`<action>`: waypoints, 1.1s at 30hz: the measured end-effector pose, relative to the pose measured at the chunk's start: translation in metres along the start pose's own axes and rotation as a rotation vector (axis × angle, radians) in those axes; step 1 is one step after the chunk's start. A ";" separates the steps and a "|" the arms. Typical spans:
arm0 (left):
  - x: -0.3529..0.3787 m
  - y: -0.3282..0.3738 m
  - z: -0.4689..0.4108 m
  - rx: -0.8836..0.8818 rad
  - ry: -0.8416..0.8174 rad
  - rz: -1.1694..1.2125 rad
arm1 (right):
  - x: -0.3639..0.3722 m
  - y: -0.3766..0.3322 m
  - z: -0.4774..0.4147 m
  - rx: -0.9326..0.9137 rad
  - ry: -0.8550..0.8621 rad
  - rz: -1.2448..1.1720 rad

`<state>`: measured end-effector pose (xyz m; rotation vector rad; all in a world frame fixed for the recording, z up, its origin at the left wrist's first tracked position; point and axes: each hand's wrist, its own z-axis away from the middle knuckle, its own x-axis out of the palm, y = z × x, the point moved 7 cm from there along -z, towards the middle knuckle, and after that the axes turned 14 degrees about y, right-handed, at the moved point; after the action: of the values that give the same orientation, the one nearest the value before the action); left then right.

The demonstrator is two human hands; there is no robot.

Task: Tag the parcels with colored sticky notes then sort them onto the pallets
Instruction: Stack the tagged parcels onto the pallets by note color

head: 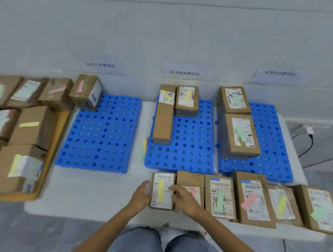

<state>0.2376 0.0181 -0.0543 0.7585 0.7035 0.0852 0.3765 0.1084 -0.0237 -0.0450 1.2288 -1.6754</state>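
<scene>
White desk (100, 190) against a pale wall (167, 29). Small parcel (165, 202) lies flat at the near edge, about mid-desk, with a yellow note (160, 190) stuck lengthwise on its label. Left grip (141, 194) grasps the parcel's left side, fingers curled round the edge. Right grip (183, 199) grasps its right side, fingertips on the label. Frame is blurred, so finer contact is unclear.

Just right of it, more parcels line the near edge out to the right corner:
- brown parcel (190, 179), partly behind the right grip
- green-tagged parcel (220, 198)
- pink-tagged parcel (254, 199)
- yellow-tagged parcel (282, 206)
- corner parcel (319, 209), tagged green

Three blue pallets sit side by side toward the far edge:
- Left pallet (101, 134) carries one pink-noted box (86, 91) at its far left corner.
- Middle pallet (189, 146) carries a long box (163, 121) and a short box (186, 101) beside it, both tagged yellow.
- Right pallet (270, 150) carries two green-noted boxes, far box (234, 99) and nearer box (242, 135).

Loose sticky notes (145, 146) lie against the middle pallet's left side. At the desk's left end is a parcel pile (16, 137), some tagged. Three paper signs (185, 73) hang on the wall, one above each pallet. Black cable (307, 144) hangs past the right edge.
</scene>
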 end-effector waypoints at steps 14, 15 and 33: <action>-0.050 -0.004 0.016 0.131 -0.028 0.162 | 0.013 -0.047 0.023 0.146 0.324 -0.372; -0.059 0.000 0.018 0.164 -0.044 0.191 | 0.009 -0.053 0.028 0.120 0.335 -0.375; -0.005 0.193 -0.080 0.623 -0.005 -0.102 | -0.126 -0.044 -0.105 -0.086 0.500 -0.145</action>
<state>0.2179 0.2059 0.0346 1.3139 0.7700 -0.2407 0.3499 0.2706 0.0198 0.2524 1.7027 -1.8204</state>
